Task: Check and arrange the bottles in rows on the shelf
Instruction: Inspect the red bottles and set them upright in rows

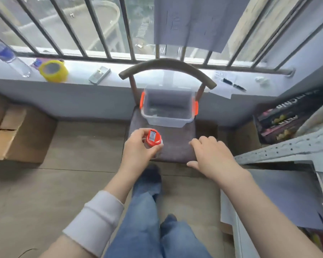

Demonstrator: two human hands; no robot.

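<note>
Red-capped bottle (153, 139); yellow tape (53, 70); orange-latched clear bin (168, 107).

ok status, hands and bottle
Left hand grips red-capped bottle. Right hand open, by grey chair seat. Clear plastic bin with orange latches ahead, nothing blocking.

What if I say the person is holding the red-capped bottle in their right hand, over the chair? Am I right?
Not quite. The head view shows the left hand holding the red-capped bottle over the chair. The right hand is open and holds nothing.
</note>
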